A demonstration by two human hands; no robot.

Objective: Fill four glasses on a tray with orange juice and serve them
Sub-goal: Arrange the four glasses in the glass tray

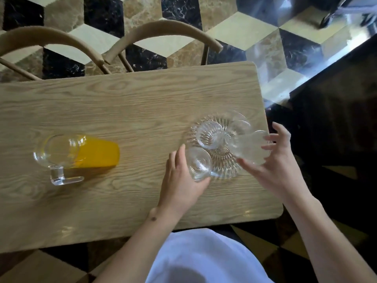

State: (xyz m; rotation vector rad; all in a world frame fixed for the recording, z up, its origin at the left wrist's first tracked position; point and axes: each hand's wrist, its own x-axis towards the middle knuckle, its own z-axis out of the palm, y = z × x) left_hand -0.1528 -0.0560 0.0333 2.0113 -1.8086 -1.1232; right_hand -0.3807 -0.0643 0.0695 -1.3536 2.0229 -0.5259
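Note:
A round cut-glass tray [223, 169] sits near the table's right end. My left hand [179, 180] grips an empty clear glass [197, 163] at the tray's near-left rim. My right hand [273, 160] holds a second empty glass [250, 148], tilted, over the tray's right side. Two more empty glasses stand on the tray: one [209, 134] left of centre and another [238, 126] behind, partly hidden. A glass pitcher [77, 152] with orange juice stands at the table's left, its handle toward me.
The light wooden table [130, 103] ends just right of the tray. Two curved wooden chair backs [163, 30] stand at its far side. A dark counter [336, 99] lies to the right, over a patterned marble floor.

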